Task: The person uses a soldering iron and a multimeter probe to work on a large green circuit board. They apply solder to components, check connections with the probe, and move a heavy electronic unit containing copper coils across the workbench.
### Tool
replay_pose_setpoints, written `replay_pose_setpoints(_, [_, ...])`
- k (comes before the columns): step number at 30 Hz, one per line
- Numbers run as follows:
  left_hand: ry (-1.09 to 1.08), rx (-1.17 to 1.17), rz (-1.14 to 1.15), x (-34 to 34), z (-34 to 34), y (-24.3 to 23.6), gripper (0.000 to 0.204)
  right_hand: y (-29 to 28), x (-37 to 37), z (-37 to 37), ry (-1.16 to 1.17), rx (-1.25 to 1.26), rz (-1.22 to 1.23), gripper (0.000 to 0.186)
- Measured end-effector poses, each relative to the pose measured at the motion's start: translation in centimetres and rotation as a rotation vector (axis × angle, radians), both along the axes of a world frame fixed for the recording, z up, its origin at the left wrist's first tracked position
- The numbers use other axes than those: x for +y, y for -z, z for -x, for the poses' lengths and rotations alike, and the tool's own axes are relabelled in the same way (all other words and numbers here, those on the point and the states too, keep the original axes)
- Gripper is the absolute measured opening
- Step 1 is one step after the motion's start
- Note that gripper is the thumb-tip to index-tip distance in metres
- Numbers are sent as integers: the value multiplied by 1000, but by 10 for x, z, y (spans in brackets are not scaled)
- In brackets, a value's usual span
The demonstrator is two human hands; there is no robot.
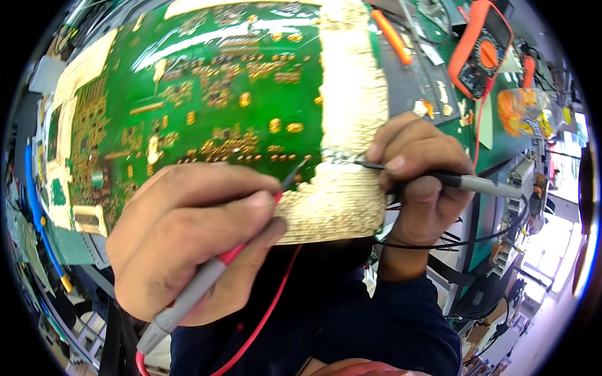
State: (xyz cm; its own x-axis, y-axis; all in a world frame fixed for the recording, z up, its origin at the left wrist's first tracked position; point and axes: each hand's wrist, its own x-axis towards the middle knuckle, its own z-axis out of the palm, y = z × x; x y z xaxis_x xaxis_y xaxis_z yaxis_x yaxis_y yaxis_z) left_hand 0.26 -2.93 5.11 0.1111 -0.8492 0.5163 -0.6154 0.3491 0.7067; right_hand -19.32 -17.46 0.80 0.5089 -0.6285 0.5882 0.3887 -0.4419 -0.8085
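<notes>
A large green circuit board lies under both hands, its right and lower right edges covered by a ridged cream-coloured layer. My left hand is closed around a red and grey test probe, its tip close to the solder points along the board's lower edge; I cannot tell whether it touches. Between the fingers of my right hand is a black and grey test probe, pointing left at a bare, shiny gap in the cream layer. Red and black leads trail from the two probes.
An orange-red multimeter stands at the upper right with a red lead plugged in. Near it lie an orange-handled tool, cream scraps and a clear plastic bag with orange contents. A blue tool is at the far left.
</notes>
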Motion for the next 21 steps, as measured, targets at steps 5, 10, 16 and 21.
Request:
replay_pose_setpoints(5, [69,-43,0,-2,-6,-1,22,2,3,-3,133,105,83,47])
replay_pose_setpoints(10, [85,-46,1,-3,-6,-2,21,2,4,-5,161,108,101,47])
replay_pose_setpoints(16, [83,-43,3,-2,-7,-1,22,1,3,-6,140,101,131,46])
replay_pose_setpoints(21, [82,-51,19,-3,-7,1,22,1,5,-7,158,114,130,46])
